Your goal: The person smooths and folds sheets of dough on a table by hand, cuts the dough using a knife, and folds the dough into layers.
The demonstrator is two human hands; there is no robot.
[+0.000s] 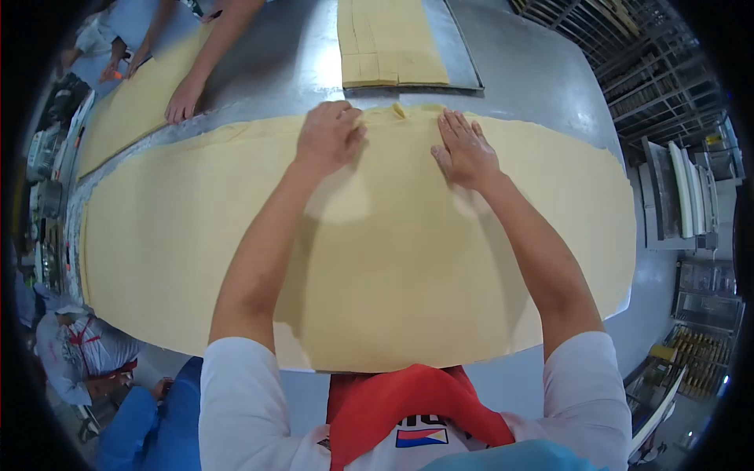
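A wide, pale yellow dough sheet covers most of the table in front of me. At its far edge, my left hand is closed, the curled fingers gripping the dough margin. My right hand lies flat on the sheet near the same edge, its fingers stretched out. Between the two hands, a small folded flap of dough sticks up from the uneven rim. What lies under my left fingers is partly hidden.
A tray with layered, cut dough stands beyond the sheet. At the upper left, another person's hand rests beside a second dough slab. Metal racks line the right side. A person in blue trousers is at lower left.
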